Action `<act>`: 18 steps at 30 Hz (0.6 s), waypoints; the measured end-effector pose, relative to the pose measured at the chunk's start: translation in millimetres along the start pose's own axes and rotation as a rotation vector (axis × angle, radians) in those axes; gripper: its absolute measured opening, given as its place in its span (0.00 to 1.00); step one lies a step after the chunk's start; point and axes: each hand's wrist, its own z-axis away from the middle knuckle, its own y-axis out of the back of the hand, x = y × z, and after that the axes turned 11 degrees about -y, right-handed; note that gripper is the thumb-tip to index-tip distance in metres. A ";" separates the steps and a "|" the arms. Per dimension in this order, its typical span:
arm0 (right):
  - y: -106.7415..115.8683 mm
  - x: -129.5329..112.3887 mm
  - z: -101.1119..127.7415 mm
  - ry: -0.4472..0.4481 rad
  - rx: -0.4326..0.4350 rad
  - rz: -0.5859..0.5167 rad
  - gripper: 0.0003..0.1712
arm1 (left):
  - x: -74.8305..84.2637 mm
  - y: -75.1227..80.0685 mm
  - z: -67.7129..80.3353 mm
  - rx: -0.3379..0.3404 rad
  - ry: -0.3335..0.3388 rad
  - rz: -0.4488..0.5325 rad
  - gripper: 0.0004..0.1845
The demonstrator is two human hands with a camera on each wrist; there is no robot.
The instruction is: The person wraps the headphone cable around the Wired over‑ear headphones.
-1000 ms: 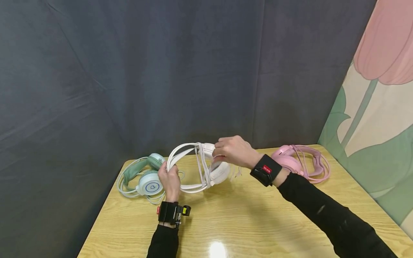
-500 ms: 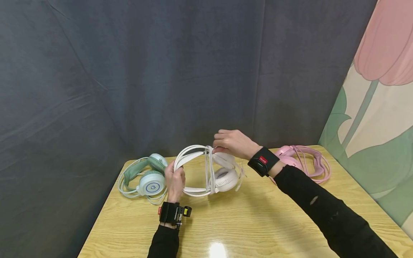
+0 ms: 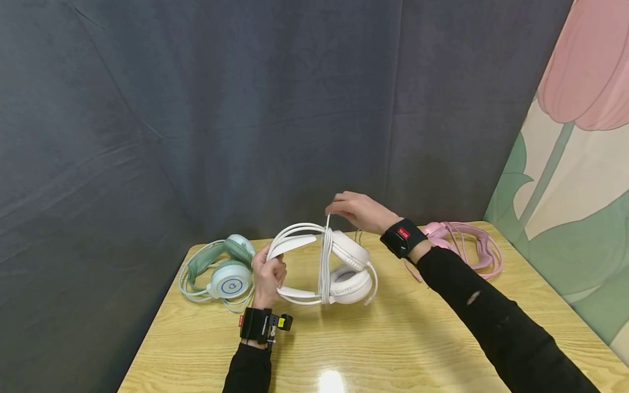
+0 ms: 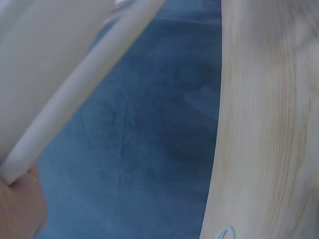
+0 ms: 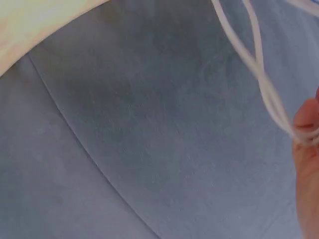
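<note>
A white headset [image 3: 344, 267] with its white cable [image 3: 325, 256] wound round the headband is held above the wooden table [image 3: 373, 338]. My left hand [image 3: 267, 278] grips the left end of the headband [image 4: 65, 94]. Above the band, my right hand [image 3: 351, 210] pinches the cable [image 5: 264, 84] and holds it taut. The wrist views show only close parts of band, cable and dark curtain.
A mint-green headset [image 3: 221, 270] lies on the table to the left of my left hand. A pink headset [image 3: 462, 245] with its cable lies at the back right. A dark curtain [image 3: 245, 109] hangs behind, and a flower-painted wall [image 3: 570, 164] stands on the right.
The white headset has shifted slightly right and turned. My right hand has risen from the ear cup, pulling the cable up taut above the headband. My left hand keeps its grip.
</note>
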 end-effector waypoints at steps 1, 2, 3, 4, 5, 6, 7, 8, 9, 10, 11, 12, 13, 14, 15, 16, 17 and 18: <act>-1.7 1.8 -0.6 -0.022 -0.001 -0.020 0.12 | -0.5 0.4 -0.3 -0.005 0.004 0.022 0.08; -3.4 2.4 -1.3 -0.044 -0.004 -0.045 0.11 | -0.7 0.3 -0.5 -0.008 0.009 0.051 0.07; -5.3 2.6 -2.0 -0.063 -0.008 -0.067 0.10 | -1.1 0.5 -0.6 -0.012 0.015 0.074 0.06; -6.9 2.5 -2.8 -0.082 -0.014 -0.085 0.09 | -1.4 0.8 -0.6 -0.017 0.018 0.097 0.06; -8.4 2.0 -3.8 -0.098 -0.022 -0.098 0.09 | -1.4 1.1 -0.5 -0.023 0.021 0.117 0.05; -9.9 1.3 -4.5 -0.111 -0.032 -0.110 0.08 | -1.3 1.5 -0.3 -0.030 0.022 0.133 0.05; -11.6 0.5 -5.1 -0.122 -0.052 -0.123 0.09 | -1.3 2.0 0.0 -0.042 0.022 0.148 0.05; -13.1 -0.4 -5.8 -0.125 -0.077 -0.140 0.09 | -1.1 2.6 0.3 -0.055 0.021 0.166 0.05; -14.5 -1.4 -6.5 -0.124 -0.104 -0.161 0.09 | -0.9 3.0 0.4 -0.070 0.017 0.179 0.06; -15.8 -2.3 -7.3 -0.124 -0.135 -0.182 0.10 | -0.6 3.5 0.3 -0.086 0.011 0.198 0.07; -17.0 -2.8 -7.9 -0.122 -0.164 -0.206 0.11 | -0.5 4.0 0.1 -0.100 0.004 0.221 0.08; -17.9 -2.8 -8.2 -0.121 -0.192 -0.232 0.11 | -0.2 4.2 -0.1 -0.114 -0.003 0.251 0.09; -18.6 -2.4 -8.3 -0.121 -0.216 -0.256 0.12 | 0.1 4.4 -0.6 -0.125 -0.010 0.279 0.10; -19.1 -1.7 -8.3 -0.121 -0.236 -0.274 0.13 | 0.4 4.6 -1.0 -0.133 -0.018 0.304 0.11; -19.5 -0.6 -8.0 -0.120 -0.252 -0.287 0.14 | 0.7 4.6 -1.3 -0.139 -0.024 0.327 0.12; -19.6 0.5 -7.3 -0.123 -0.267 -0.294 0.14 | 0.8 4.9 -1.5 -0.142 -0.027 0.348 0.12; -19.4 1.6 -6.3 -0.127 -0.283 -0.298 0.15 | 1.2 5.1 -1.6 -0.142 -0.025 0.362 0.13; -19.0 2.4 -4.9 -0.129 -0.299 -0.301 0.16 | 1.6 5.2 -1.6 -0.142 -0.020 0.374 0.14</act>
